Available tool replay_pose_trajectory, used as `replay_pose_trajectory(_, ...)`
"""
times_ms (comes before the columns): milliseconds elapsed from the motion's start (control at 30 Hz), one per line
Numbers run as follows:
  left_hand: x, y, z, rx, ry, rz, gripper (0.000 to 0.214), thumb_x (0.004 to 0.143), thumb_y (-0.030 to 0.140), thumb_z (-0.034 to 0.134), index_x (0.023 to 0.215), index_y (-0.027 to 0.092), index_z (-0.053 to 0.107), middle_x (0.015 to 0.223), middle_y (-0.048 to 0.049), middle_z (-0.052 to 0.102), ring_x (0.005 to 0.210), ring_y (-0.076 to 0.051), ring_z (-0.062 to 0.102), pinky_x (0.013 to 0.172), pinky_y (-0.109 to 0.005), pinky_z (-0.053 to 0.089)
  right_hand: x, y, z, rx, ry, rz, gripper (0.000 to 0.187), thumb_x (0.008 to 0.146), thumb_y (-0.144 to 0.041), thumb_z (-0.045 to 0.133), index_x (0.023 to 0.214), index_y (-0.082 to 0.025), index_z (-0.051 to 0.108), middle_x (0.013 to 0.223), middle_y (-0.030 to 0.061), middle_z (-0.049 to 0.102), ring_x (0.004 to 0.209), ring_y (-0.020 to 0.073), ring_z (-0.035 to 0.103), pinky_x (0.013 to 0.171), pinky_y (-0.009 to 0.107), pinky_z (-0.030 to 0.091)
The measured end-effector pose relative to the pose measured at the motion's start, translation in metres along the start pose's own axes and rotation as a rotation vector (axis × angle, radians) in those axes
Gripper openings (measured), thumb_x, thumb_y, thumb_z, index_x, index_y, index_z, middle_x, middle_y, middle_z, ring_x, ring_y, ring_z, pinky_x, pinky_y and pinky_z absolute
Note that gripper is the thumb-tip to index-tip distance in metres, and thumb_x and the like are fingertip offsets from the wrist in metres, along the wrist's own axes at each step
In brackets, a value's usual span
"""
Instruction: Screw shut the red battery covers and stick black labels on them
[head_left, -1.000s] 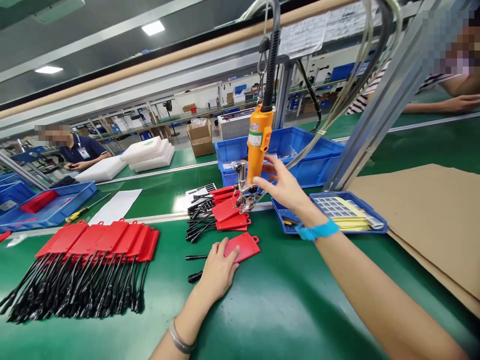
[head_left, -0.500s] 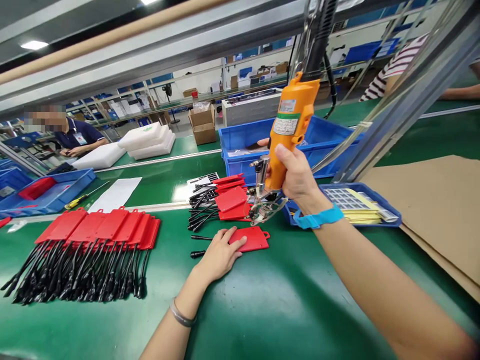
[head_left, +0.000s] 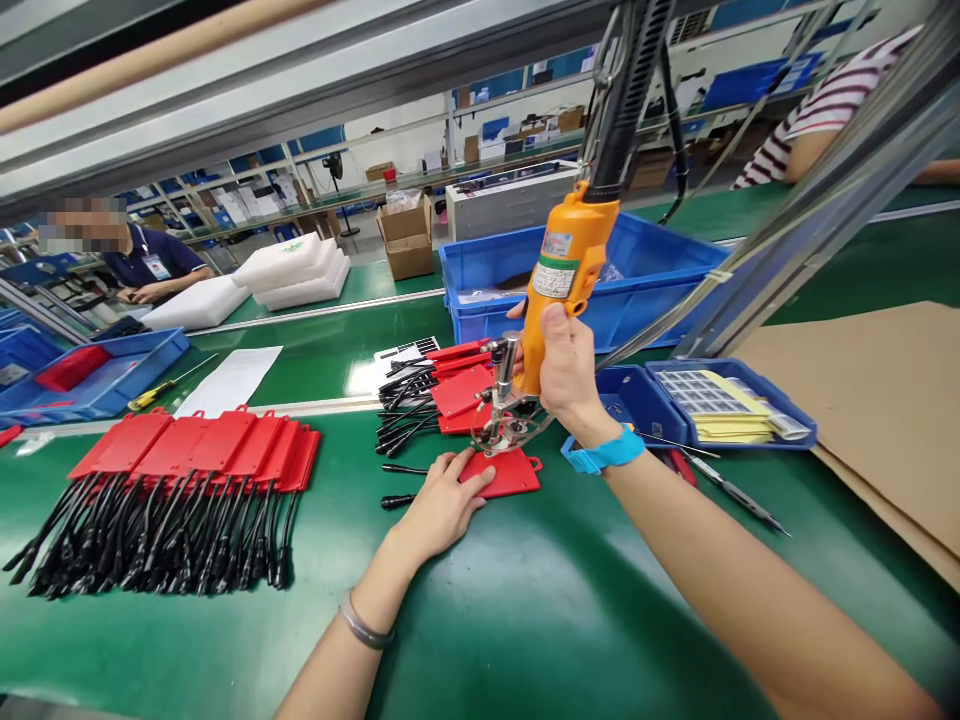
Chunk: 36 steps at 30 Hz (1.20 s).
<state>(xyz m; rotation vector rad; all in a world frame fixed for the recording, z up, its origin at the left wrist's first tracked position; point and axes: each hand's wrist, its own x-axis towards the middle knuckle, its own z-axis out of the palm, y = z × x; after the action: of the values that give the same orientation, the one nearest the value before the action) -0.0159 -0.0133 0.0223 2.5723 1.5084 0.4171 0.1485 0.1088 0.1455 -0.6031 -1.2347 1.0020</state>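
My right hand (head_left: 570,360) is wrapped round the orange body of an electric screwdriver (head_left: 553,285) that hangs from above. Its metal tip assembly (head_left: 504,425) sits low, over the upper edge of a flat red case (head_left: 514,475); whether it touches is unclear. My left hand (head_left: 444,498) rests flat on the left part of that case, fingers stretched out. Two black cable ends (head_left: 397,501) stick out to the left of the hand. Just behind lies a small pile of similar red cases (head_left: 461,390) with black cables.
Many red cases (head_left: 225,440) with black cables lie in overlapping rows at left. A large blue bin (head_left: 487,325) stands behind the screwdriver. At right are a blue tray (head_left: 806,432) of label sheets, tweezers (head_left: 739,492) and cardboard (head_left: 885,400). A co-worker (head_left: 154,265) sits far left.
The screwdriver has come down and slightly left in my right hand, closer to the red case. My left hand has stayed on the case.
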Motion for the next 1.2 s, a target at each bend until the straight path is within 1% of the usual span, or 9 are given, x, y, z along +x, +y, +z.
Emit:
replay_pose_trajectory(200, 0.000, -0.001, 0.002, -0.004, -0.017, -0.018, 0.041, 0.097, 0.024, 0.052, 0.138, 0.023, 0.051, 0.142, -0.0147, 0.046, 0.123, -0.031, 0.045, 0.105, -0.051, 0.044, -0.004, 0.010, 0.007, -0.022, 0.008, -0.022, 0.055, 0.077, -0.077, 0.058, 0.078, -0.022, 0.057, 0.048, -0.0045, 0.052, 0.036, 0.0105, 0.048, 0.034, 0.022, 0.039)
replay_pose_trajectory(333, 0.000, -0.001, 0.001, 0.016, 0.000, -0.018, 0.041, 0.096, 0.024, 0.054, 0.137, 0.024, 0.052, 0.142, -0.0142, 0.045, 0.122, -0.030, 0.045, 0.104, -0.049, 0.045, -0.009, 0.010, 0.007, -0.011, 0.023, -0.046, 0.054, 0.076, -0.076, 0.061, 0.077, -0.022, 0.058, 0.049, -0.0043, 0.053, 0.037, 0.0103, 0.048, 0.035, 0.022, 0.041)
replay_pose_trajectory(433, -0.001, 0.005, 0.000, 0.062, 0.029, -0.029, 0.042, 0.095, 0.026, 0.057, 0.137, 0.024, 0.053, 0.141, -0.0153, 0.043, 0.122, -0.031, 0.045, 0.103, -0.048, 0.046, -0.009, -0.009, 0.003, 0.008, 0.042, -0.081, 0.054, 0.078, -0.075, 0.061, 0.087, -0.022, 0.064, 0.050, -0.0040, 0.054, 0.037, 0.0111, 0.047, 0.033, 0.023, 0.040)
replay_pose_trajectory(533, -0.001, 0.014, 0.001, 0.099, 0.051, -0.066, 0.044, 0.093, 0.030, 0.060, 0.136, 0.025, 0.053, 0.135, -0.0149, 0.045, 0.115, -0.030, 0.047, 0.098, -0.047, 0.049, -0.007, -0.043, -0.001, 0.014, 0.069, -0.148, 0.056, 0.079, -0.074, 0.060, 0.098, -0.022, 0.068, 0.053, -0.0031, 0.054, 0.038, 0.0120, 0.049, 0.031, 0.024, 0.040)
replay_pose_trajectory(600, -0.001, 0.020, 0.002, 0.110, 0.056, -0.095, 0.044, 0.093, 0.034, 0.060, 0.136, 0.024, 0.054, 0.129, -0.0146, 0.046, 0.109, -0.030, 0.048, 0.094, -0.047, 0.051, -0.006, -0.063, -0.002, 0.004, 0.086, -0.191, 0.057, 0.081, -0.073, 0.059, 0.100, -0.021, 0.070, 0.054, -0.0029, 0.052, 0.039, 0.0115, 0.049, 0.033, 0.024, 0.042)
replay_pose_trajectory(667, 0.000, 0.023, 0.003, 0.113, 0.057, -0.118, 0.044, 0.093, 0.035, 0.059, 0.136, 0.023, 0.055, 0.124, -0.0144, 0.047, 0.105, -0.029, 0.049, 0.091, -0.046, 0.052, -0.007, -0.072, -0.004, -0.001, 0.095, -0.207, 0.057, 0.082, -0.072, 0.058, 0.100, -0.020, 0.071, 0.055, -0.0029, 0.051, 0.039, 0.0111, 0.050, 0.034, 0.024, 0.044)
replay_pose_trajectory(733, 0.000, 0.025, 0.005, 0.113, 0.059, -0.132, 0.044, 0.093, 0.035, 0.059, 0.135, 0.022, 0.056, 0.121, -0.0144, 0.047, 0.105, -0.029, 0.048, 0.090, -0.045, 0.052, -0.012, -0.067, -0.007, 0.003, 0.094, -0.188, 0.054, 0.084, -0.071, 0.058, 0.100, -0.021, 0.072, 0.055, -0.0024, 0.051, 0.040, 0.0118, 0.051, 0.034, 0.024, 0.043)
replay_pose_trajectory(967, -0.001, 0.028, 0.007, 0.113, 0.071, -0.158, 0.042, 0.093, 0.035, 0.059, 0.134, 0.023, 0.057, 0.120, -0.0138, 0.045, 0.108, -0.030, 0.047, 0.090, -0.044, 0.052, -0.032, -0.018, -0.017, -0.001, 0.109, -0.138, 0.047, 0.084, -0.068, 0.060, 0.094, -0.024, 0.072, 0.055, -0.0021, 0.055, 0.036, 0.0112, 0.047, 0.029, 0.024, 0.038)
replay_pose_trajectory(1200, 0.000, 0.028, 0.006, 0.104, 0.069, -0.153, 0.042, 0.092, 0.034, 0.061, 0.132, 0.023, 0.058, 0.120, -0.0137, 0.045, 0.108, -0.030, 0.046, 0.090, -0.045, 0.052, -0.038, -0.014, -0.016, -0.012, 0.102, -0.129, 0.045, 0.084, -0.069, 0.059, 0.089, -0.025, 0.069, 0.054, -0.0019, 0.054, 0.036, 0.0117, 0.048, 0.030, 0.024, 0.039)
